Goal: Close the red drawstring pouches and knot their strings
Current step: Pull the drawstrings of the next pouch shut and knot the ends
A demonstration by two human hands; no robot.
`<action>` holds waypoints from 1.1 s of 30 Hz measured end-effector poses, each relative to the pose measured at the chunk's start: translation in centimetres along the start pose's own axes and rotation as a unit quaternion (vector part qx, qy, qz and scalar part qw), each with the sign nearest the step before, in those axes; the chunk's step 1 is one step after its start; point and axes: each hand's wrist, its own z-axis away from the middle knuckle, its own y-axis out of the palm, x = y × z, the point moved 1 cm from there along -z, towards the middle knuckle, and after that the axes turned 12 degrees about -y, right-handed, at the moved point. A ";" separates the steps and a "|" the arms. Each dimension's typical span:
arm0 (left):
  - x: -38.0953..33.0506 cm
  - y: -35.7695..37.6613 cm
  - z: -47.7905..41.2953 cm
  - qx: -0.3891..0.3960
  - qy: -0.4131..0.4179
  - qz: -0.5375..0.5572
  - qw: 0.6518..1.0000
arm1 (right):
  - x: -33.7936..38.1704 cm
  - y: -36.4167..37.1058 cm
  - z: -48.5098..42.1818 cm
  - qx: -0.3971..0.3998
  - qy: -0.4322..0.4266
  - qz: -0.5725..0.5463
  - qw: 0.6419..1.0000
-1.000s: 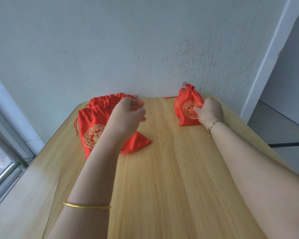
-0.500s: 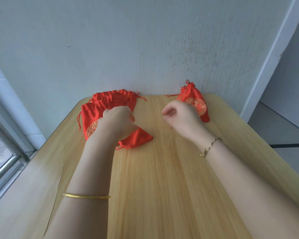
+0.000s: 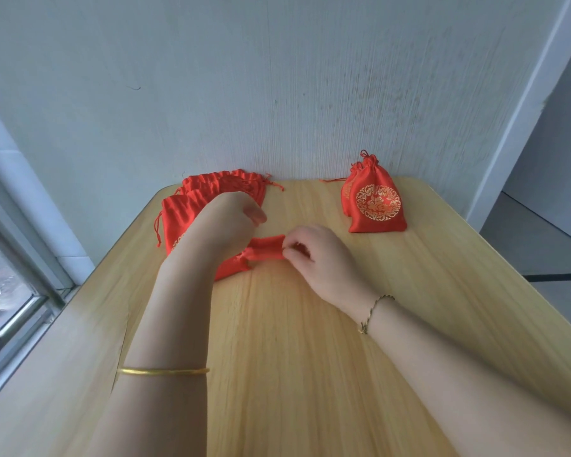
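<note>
While both hands (image 3: pixel 314 255) pinch 1 pouch (image 3: pixel 266 250), 2 tied pouches (image 3: pixel 376 202) stand apart.

R hand (image 3: pixel 323 258) left tied pouch (image 3: pixel 376 206) | now pinching open pouch (image 3: pixel 264 250) w/ L hand (image 3: pixel 225 222)

Wood table (image 3: pixel 310 374) vs pale wall (image 3: pixel 277 77), window (image 3: pixel 7 275) at left.

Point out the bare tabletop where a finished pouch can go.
Free: the wooden table between both forearms, and the strip between the right hand and the closed red pouches. Crowded: far left, where the left hand overlaps the open red pouches.
</note>
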 end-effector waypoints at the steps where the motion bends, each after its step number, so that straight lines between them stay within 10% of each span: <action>1: 0.0 0.0 0.0 0.004 0.001 0.022 1.000 | -0.4 -0.2 -0.1 -0.049 0.035 -0.076 0.995; 9: -1.1 -0.2 1.3 0.138 0.020 0.188 0.972 | -1.4 -1.3 -0.1 -0.184 0.183 -0.346 0.901; 33: 0.3 2.2 -0.6 -0.015 0.049 0.055 0.997 | -2.3 -1.1 0.1 -0.219 0.149 -0.173 0.949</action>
